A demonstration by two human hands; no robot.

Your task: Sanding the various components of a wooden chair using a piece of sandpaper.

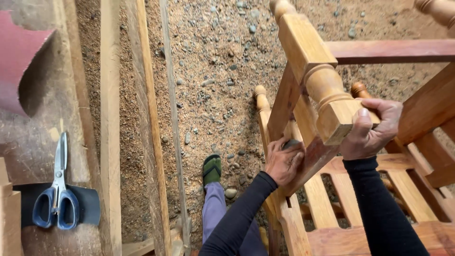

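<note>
Two arms in black sleeves reach up from the bottom edge. At the end of one is the left hand (284, 161). Its grip is curled tight around a small dark grey pad (292, 143), which I think is for sanding, though most of it is hidden. The hand presses the pad against a flat rail of a wooden chair (327, 199).

That chair is tipped over on its side at the right, with its seat slats showing low down. One turned leg (310, 61) sticks up toward the top, with a round knob at its far end and a square block at its near end.

At that block is the right hand (369, 128). Its fingers wrap over the corner of the block and the thumb lies along the side, so the grip is closed on the leg.

Below the chair, a foot in a green sock (212, 169) stands on the sandy ground (213, 71), which has little stones in it.

Long wooden planks (110, 118) run up the left side. Further left, blue-handled scissors (58, 189) lie on a dark sheet on the table (52, 137). A curled red sheet (16, 61) sits in the top left corner.
</note>
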